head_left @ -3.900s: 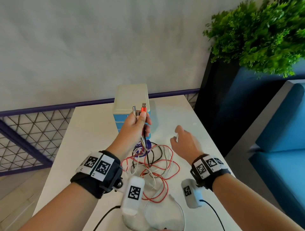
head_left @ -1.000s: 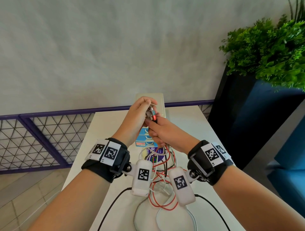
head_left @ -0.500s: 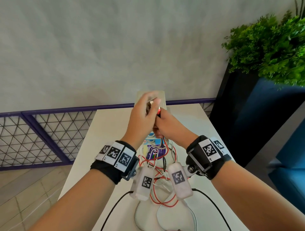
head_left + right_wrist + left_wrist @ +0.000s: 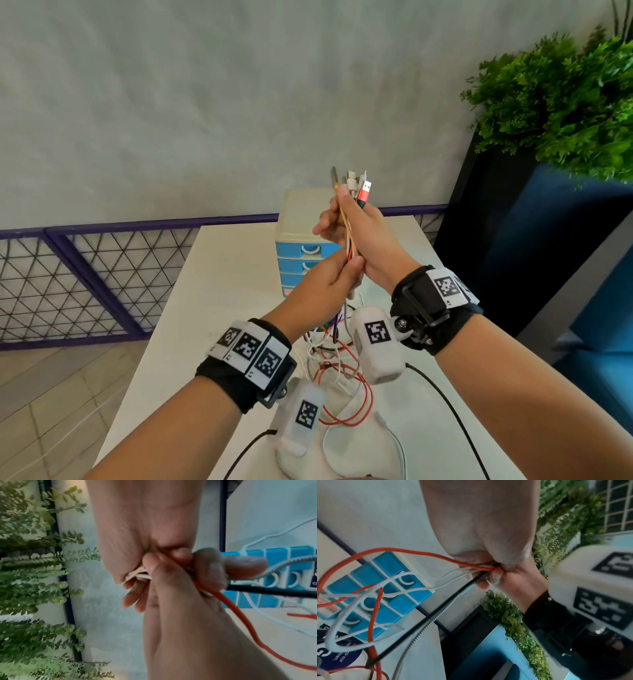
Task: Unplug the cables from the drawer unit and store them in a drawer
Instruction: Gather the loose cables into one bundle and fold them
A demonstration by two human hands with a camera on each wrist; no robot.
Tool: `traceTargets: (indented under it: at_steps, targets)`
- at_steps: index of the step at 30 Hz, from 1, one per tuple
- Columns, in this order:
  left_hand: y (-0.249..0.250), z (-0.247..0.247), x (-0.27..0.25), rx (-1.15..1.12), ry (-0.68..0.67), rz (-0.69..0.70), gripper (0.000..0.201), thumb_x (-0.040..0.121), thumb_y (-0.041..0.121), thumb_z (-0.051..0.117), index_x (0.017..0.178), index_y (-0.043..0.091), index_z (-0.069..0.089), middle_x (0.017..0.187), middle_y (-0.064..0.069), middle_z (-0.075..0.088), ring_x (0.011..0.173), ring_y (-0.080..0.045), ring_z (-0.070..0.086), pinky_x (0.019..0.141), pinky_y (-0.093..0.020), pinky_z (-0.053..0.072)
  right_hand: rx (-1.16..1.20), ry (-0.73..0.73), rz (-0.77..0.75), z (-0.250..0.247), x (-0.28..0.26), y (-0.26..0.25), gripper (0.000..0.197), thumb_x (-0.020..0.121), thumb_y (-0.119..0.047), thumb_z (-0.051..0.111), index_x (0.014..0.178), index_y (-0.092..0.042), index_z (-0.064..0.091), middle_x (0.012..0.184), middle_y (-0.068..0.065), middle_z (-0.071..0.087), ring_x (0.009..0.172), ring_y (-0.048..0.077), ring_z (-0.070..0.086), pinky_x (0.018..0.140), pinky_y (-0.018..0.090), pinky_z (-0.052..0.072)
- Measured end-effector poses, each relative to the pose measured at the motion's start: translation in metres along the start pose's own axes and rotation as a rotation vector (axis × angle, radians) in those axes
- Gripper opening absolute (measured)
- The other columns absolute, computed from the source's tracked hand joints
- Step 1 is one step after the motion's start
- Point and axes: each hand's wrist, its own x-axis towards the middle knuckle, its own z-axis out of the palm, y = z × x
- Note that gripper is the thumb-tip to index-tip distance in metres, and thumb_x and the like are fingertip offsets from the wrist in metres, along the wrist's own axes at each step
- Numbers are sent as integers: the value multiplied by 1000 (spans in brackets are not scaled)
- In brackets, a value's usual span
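Note:
Several cables, red, white, black and metal-braided, are gathered into one bundle (image 4: 356, 195) with the plug ends pointing up. My right hand (image 4: 363, 226) grips the bundle just below the plugs. My left hand (image 4: 329, 287) pinches the same cables (image 4: 489, 568) a little lower, thumb against fingers. Below it the cables hang in loose loops (image 4: 342, 383) onto the white table (image 4: 219, 274). The drawer unit (image 4: 301, 219), with a cream top and blue drawers (image 4: 388, 588), stands behind the hands; its drawers look closed. In the right wrist view the red cable (image 4: 240, 609) trails off to the right.
A dark purple round sticker (image 4: 342, 654) lies on the table under the cable loops. A black planter (image 4: 496, 246) with a green plant (image 4: 565, 102) stands right of the table, and a blue seat (image 4: 603, 377) is nearer. A purple mesh railing (image 4: 85, 274) runs on the left.
The plug ends passed from my left hand to my right, which has lifted them higher. My left hand has slid down the bundle and now pinches it below the right hand.

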Motion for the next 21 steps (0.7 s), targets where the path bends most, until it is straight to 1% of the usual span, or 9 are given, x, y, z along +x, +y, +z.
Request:
traceTargets:
  at_steps: [3,5,8,10,12,14,17,19,21]
  targets:
    - [0,1,-1,19,29,8,27,102,26,34,83,13,47,67,6,46,53,-1,42,55,-12,37,65,0,18,3,-5,2,37,100,-40,44,76,-13,47,56,4,58,59,20,64,75,33,57]
    - [-1,0,-1,-18,39,11,27,103,24,35,80,14,46,60,7,44,47,-1,41,52,-11,34,105,15,14,3,-5,3,39,102,-39,41,72,-14,42,47,2,44,45,18,54,73,38,58]
    - [-8,-6,0,60,15,32,32,102,29,39,72,18,46,48,7,47,42,-5,41,52,-19,36,166,47,5,1,-2,8,39,102,-40,37,73,-15,40,46,-1,30,34,12,34,56,33,57]
    - [-17,-10,-2,173,-35,6,41,99,36,43,62,20,48,45,6,52,43,-6,45,55,-19,38,197,79,25,-2,-1,15,38,102,-43,37,76,-16,41,46,-3,29,34,9,27,44,27,50]
    - [-28,-14,-8,233,-82,-42,48,98,41,44,58,15,49,45,6,52,42,-7,44,53,-18,38,277,107,50,-7,0,20,37,102,-43,37,76,-17,42,46,-5,29,35,7,25,34,19,35]
    - [-45,-16,-17,113,-100,-129,44,98,38,44,63,12,47,45,7,45,38,-8,39,47,-18,38,379,114,84,-16,3,22,38,102,-42,37,74,-18,42,46,-7,29,35,5,23,30,17,23]
    - [-58,-20,-27,-181,-109,-294,40,97,43,40,73,11,43,47,8,34,36,-7,28,37,-23,40,452,109,135,-29,10,23,38,102,-43,36,72,-19,42,47,-8,29,34,3,22,29,17,17]
    - [-56,-25,-28,-237,-148,-359,43,95,48,37,73,12,43,49,6,32,38,-9,26,38,-23,38,460,96,158,-33,13,24,39,103,-42,35,72,-19,42,46,-9,28,34,3,22,29,16,17]
    - [-55,-33,-27,-268,-186,-387,44,94,51,37,74,13,45,52,5,30,42,-9,27,44,-23,38,462,84,165,-35,13,24,38,103,-42,35,72,-20,41,46,-9,28,34,3,22,30,16,15]
